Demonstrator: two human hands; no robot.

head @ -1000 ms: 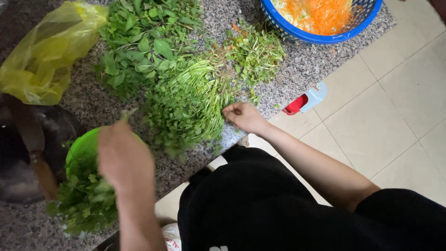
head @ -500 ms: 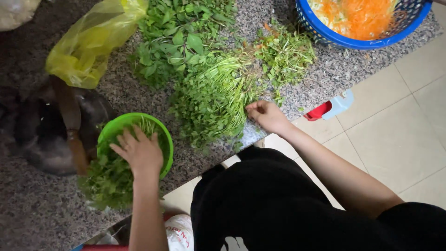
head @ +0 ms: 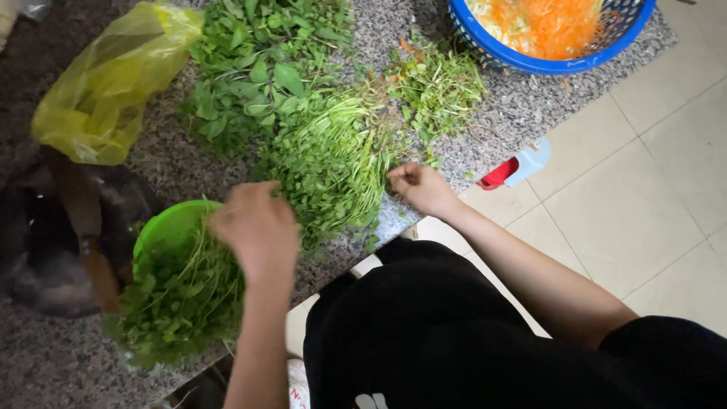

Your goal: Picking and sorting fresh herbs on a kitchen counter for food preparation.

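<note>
Green bowl (head: 163, 231) heaped; big herb pile (head: 333, 159) left. Left hand (head: 257, 227) curled, grip unclear; right hand (head: 420, 185) pinches stems.

Left hand (head: 256, 227) lifted off green bowl (head: 168, 227); now nearer herb bunch (head: 333, 163).

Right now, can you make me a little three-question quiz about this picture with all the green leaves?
1. True or false: the green bowl holds leafy herbs.
2. Which hand rests at the stem ends of the herb bundle? A) left hand B) right hand
3. What colour is the basket holding the shredded orange vegetables?

Key: 1. True. 2. B; the left hand is over the bowl's rim. 3. Blue.
</note>
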